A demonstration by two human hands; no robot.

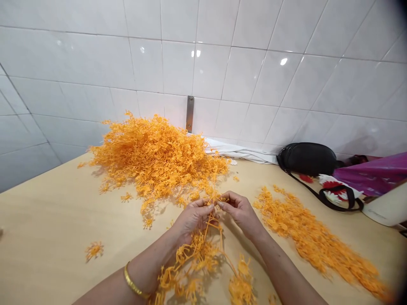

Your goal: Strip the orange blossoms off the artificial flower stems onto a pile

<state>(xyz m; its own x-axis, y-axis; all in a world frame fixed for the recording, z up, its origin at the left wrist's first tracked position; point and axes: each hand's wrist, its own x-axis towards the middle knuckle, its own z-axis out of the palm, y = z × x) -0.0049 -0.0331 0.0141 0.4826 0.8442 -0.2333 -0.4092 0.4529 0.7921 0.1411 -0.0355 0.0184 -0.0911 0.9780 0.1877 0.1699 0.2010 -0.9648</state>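
Note:
My left hand (194, 217) and my right hand (241, 213) meet at the middle of the table, fingertips almost touching. Both pinch an orange plastic flower sprig (206, 250), whose thin branches and small spiky heads hang down between my forearms. Exactly where the fingers grip is partly covered by the fingers themselves. Just beyond my hands lies a big tangled heap of orange plastic flower pieces (159, 152). To the right stretches a long, flatter row of similar orange pieces (311, 233). One loose orange flower piece (94, 250) lies at the left.
A white tiled wall (213, 67) with a metal bracket (190, 113) rises behind the table (47, 237). White cloth (244, 152) lies along its base. At the right are a black bag (308, 158) with a strap, red and white flowers (333, 190), purple material (375, 171) and a cream-coloured object (388, 207).

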